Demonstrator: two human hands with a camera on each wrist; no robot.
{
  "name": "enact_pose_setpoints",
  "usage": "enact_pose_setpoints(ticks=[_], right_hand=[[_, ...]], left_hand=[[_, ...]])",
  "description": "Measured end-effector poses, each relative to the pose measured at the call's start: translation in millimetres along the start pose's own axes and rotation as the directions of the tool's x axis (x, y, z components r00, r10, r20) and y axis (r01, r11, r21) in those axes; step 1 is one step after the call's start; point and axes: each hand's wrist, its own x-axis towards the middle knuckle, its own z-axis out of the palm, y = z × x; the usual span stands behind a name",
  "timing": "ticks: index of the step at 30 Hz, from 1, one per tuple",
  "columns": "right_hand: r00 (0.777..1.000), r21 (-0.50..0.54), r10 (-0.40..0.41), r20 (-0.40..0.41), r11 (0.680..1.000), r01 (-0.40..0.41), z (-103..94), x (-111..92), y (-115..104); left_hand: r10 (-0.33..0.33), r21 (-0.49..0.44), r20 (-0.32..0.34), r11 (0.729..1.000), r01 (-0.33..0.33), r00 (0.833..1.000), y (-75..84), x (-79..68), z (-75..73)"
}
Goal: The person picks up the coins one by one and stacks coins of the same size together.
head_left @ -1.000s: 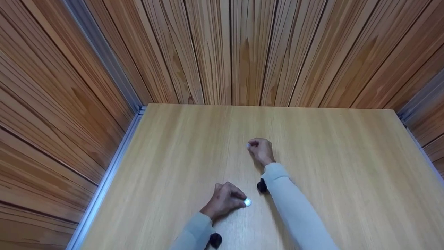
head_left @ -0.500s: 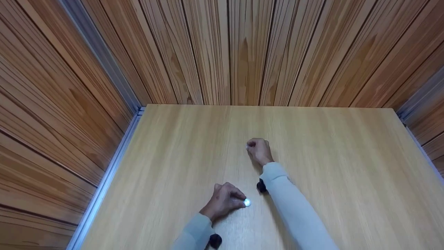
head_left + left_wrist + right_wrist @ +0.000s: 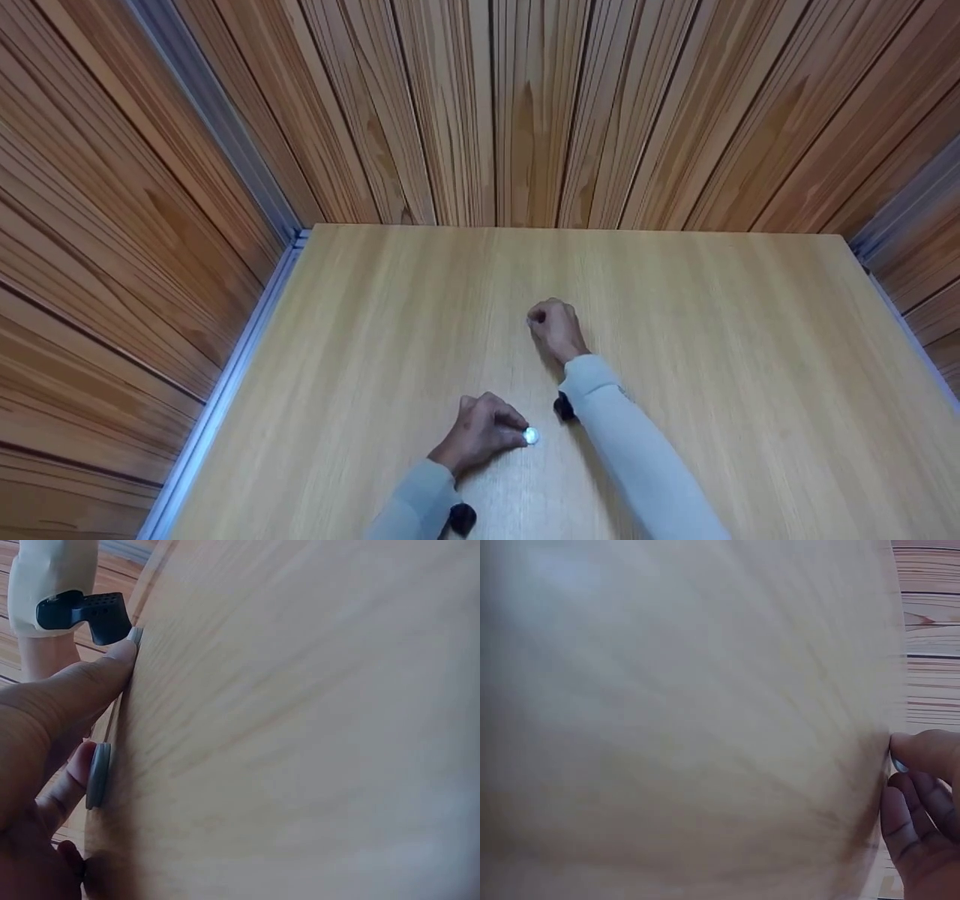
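My left hand [image 3: 480, 435] is low on the wooden table, with its finger and thumb at a small shiny coin-like disc [image 3: 531, 436], which they pinch. In the left wrist view, a thick grey disc [image 3: 98, 776] stands edge-on beside a finger, and another small grey round edge [image 3: 136, 635] shows at the tip of the topmost digit. Farther up the table, my right hand [image 3: 556, 328] has curled fingers. Its fingertips pinch a small pale shiny piece [image 3: 898, 764], mostly hidden by the thumb and finger.
The pale wooden table [image 3: 712, 337] runs to a wood-plank wall [image 3: 532, 112] at the back. A metal rail [image 3: 225, 397] edges the left side, beside another plank wall. Black wrist devices [image 3: 564, 406] sit under both sleeves.
My right hand has turned slightly and drifted a little left; the pale piece at its fingertips shows less. The left hand keeps its grip on the disc. The view shifts slightly.
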Motion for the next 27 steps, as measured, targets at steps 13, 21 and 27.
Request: enact_pose_setpoints(ticks=[13, 21, 27], right_hand=[[0.999, 0.017, -0.047, 0.027, 0.999, 0.046, -1.0, -8, 0], [0.999, 0.102, 0.023, 0.04, 0.994, -0.027, -1.7, -12, 1], [0.997, 0.128, 0.08, 0.011, 0.989, -0.08, -5.2, -14, 1]], left_hand=[[0.067, 0.016, -0.021, 0.998, -0.067, 0.998, -0.4, -1.1, 1.3], [0.065, 0.003, -0.013, 0.998, -0.065, 0.998, 0.3, -1.1, 0.2], [0.028, 0.014, -0.009, 1.0, -0.028, 1.0, 2.3, -0.4, 0.5]])
